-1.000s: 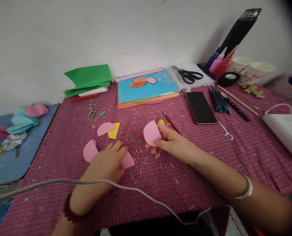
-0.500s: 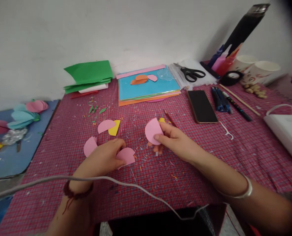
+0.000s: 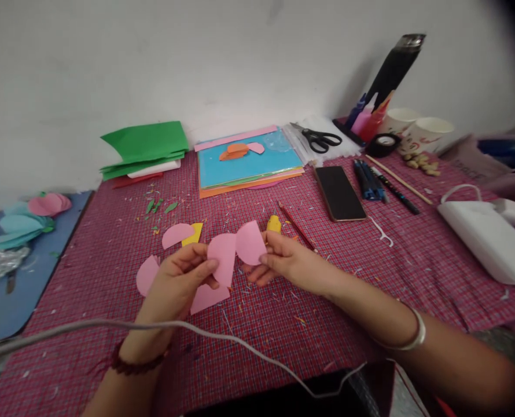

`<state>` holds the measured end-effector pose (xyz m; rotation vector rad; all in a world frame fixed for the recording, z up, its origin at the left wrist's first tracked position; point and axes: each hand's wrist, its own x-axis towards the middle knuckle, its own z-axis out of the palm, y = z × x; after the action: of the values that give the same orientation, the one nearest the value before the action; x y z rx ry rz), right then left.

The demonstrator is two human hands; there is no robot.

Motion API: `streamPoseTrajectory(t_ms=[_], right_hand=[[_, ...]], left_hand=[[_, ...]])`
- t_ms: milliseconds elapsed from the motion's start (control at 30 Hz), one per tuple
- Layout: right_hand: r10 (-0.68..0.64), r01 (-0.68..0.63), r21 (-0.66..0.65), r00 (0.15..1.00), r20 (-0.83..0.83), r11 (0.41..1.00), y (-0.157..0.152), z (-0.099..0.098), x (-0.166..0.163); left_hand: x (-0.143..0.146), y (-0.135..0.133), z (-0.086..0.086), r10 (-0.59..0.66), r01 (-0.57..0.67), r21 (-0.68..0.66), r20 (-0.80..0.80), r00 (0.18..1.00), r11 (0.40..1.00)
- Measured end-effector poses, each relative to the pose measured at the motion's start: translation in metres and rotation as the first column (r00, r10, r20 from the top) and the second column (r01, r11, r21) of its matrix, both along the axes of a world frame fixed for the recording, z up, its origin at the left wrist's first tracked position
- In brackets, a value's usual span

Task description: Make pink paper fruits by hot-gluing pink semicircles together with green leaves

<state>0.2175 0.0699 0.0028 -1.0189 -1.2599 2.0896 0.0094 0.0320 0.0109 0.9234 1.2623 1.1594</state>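
Observation:
Pinched between thumb and fingers of my left hand (image 3: 183,275) is a pink paper piece (image 3: 223,258) with a rounded side and a straight edge. My right hand (image 3: 286,258) grips a folded pink paper half-circle (image 3: 249,243) by its right edge. The two papers are held up side by side, their edges meeting or nearly so. Below my left hand lies another pink paper piece (image 3: 209,298), partly covered. More pink half-circles (image 3: 147,277) rest left of that hand, and one pink half-circle (image 3: 177,235) overlaps a yellow paper piece (image 3: 193,234).
A yellow glue bottle (image 3: 273,224) and a red pencil (image 3: 296,226) lie behind my right hand. Farther back are a phone (image 3: 341,193), scissors (image 3: 320,139), blue paper sheets (image 3: 244,168) and green paper (image 3: 149,145). A white cable (image 3: 223,337) crosses in front.
My left hand has lifted a pink paper piece from the table and brought it beside the other. My right hand has moved slightly left with its pink half-circle. The view has shifted.

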Motion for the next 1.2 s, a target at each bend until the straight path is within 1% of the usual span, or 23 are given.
streamPoseTrajectory(t_ms=[100, 200, 267, 367, 433, 467, 500, 533, 567, 633, 667, 733, 833, 900, 933, 967, 1000, 1033, 1067, 1100, 1133, 1167, 1200], right_hand=[[0.024, -0.025, 0.019, 0.998, 0.051, 1.000, -0.002, -0.001, 0.000], [0.028, -0.043, 0.122, 0.992, 0.125, 0.992, -0.006, -0.006, -0.002], [0.040, -0.070, 0.192, 0.987, 0.159, 0.979, -0.010, -0.009, -0.004], [0.090, -0.152, 0.299, 0.973, 0.212, 0.942, -0.014, -0.006, -0.003], [0.140, -0.260, 0.452, 0.949, 0.282, 0.853, -0.012, 0.003, 0.004], [0.141, -0.319, 0.539, 0.928, 0.344, 0.780, -0.008, 0.008, 0.010], [0.090, -0.346, 0.618, 0.909, 0.406, 0.706, -0.005, 0.012, 0.018], [-0.018, -0.354, 0.676, 0.879, 0.477, 0.647, 0.000, 0.016, 0.026], [-0.133, -0.401, 0.713, 0.814, 0.565, 0.575, 0.004, 0.018, 0.034], [-0.310, -0.548, 0.710, 0.649, 0.694, 0.442, 0.012, 0.016, 0.046], [-0.356, -0.613, 0.682, 0.582, 0.731, 0.398, 0.014, 0.013, 0.050], [-0.401, -0.694, 0.623, 0.488, 0.775, 0.361, 0.016, 0.004, 0.051], [-0.432, -0.733, 0.588, 0.432, 0.791, 0.343, 0.014, -0.004, 0.045], [-0.444, -0.719, 0.598, 0.433, 0.784, 0.354, 0.013, -0.004, 0.043], [-0.441, -0.694, 0.611, 0.444, 0.780, 0.381, 0.014, -0.003, 0.043], [-0.426, -0.652, 0.628, 0.468, 0.775, 0.426, 0.014, -0.001, 0.046], [-0.396, -0.583, 0.647, 0.513, 0.762, 0.490, 0.016, 0.002, 0.049], [-0.353, -0.482, 0.667, 0.589, 0.727, 0.568, 0.017, 0.004, 0.052], [-0.294, -0.354, 0.665, 0.693, 0.659, 0.657, 0.019, 0.007, 0.055], [-0.222, -0.224, 0.623, 0.802, 0.555, 0.750, 0.020, 0.009, 0.058], [-0.147, -0.118, 0.540, 0.894, 0.423, 0.833, 0.021, 0.010, 0.059], [-0.089, -0.048, 0.441, 0.955, 0.283, 0.896, 0.021, 0.011, 0.059], [-0.047, -0.017, 0.356, 0.984, 0.171, 0.934, 0.021, 0.012, 0.058]], left_hand=[[0.014, 0.000, -0.005, 0.054, -0.045, -0.064, 0.136, 0.989, 0.997], [0.021, -0.002, -0.012, 0.090, -0.082, -0.039, 0.247, 0.965, 0.996], [0.024, -0.004, -0.016, 0.067, -0.070, 0.004, 0.248, 0.966, 0.998], [0.026, -0.006, -0.019, 0.022, -0.028, 0.036, 0.163, 0.986, 0.999], [0.025, -0.006, -0.019, 0.064, -0.067, 0.019, 0.143, 0.988, 0.998], [0.023, -0.004, -0.019, 0.112, -0.113, 0.004, 0.153, 0.982, 0.994], [0.022, -0.003, -0.018, 0.166, -0.166, -0.014, 0.171, 0.971, 0.986], [0.020, -0.001, -0.017, 0.215, -0.213, -0.031, 0.191, 0.958, 0.976], [0.018, 0.001, -0.017, 0.251, -0.247, -0.047, 0.211, 0.945, 0.968], [0.014, 0.004, -0.015, 0.278, -0.268, -0.077, 0.259, 0.925, 0.960], [0.013, 0.005, -0.015, 0.278, -0.263, -0.091, 0.287, 0.917, 0.960], [0.011, 0.006, -0.014, 0.274, -0.249, -0.116, 0.342, 0.899, 0.962], [0.011, 0.005, -0.012, 0.255, -0.212, -0.153, 0.371, 0.893, 0.965], [0.012, 0.003, -0.011, 0.238, -0.185, -0.175, 0.358, 0.903, 0.967], [0.012, 0.003, -0.010, 0.235, -0.181, -0.178, 0.351, 0.907, 0.967], [0.013, 0.002, -0.010, 0.235, -0.183, -0.176, 0.345, 0.909, 0.967], [0.013, 0.002, -0.009, 0.239, -0.190, -0.170, 0.341, 0.909, 0.967], [0.014, 0.001, -0.008, 0.243, -0.198, -0.164, 0.337, 0.910, 0.966], [0.015, 0.001, -0.008, 0.251, -0.209, -0.160, 0.333, 0.909, 0.965], [0.015, 0.001, -0.007, 0.261, -0.220, -0.156, 0.329, 0.908, 0.963], [0.016, 0.001, -0.007, 0.264, -0.226, -0.150, 0.326, 0.908, 0.962], [0.016, 0.001, -0.007, 0.266, -0.231, -0.141, 0.322, 0.909, 0.963], [0.016, 0.000, -0.007, 0.259, -0.230, -0.128, 0.314, 0.913, 0.965]])
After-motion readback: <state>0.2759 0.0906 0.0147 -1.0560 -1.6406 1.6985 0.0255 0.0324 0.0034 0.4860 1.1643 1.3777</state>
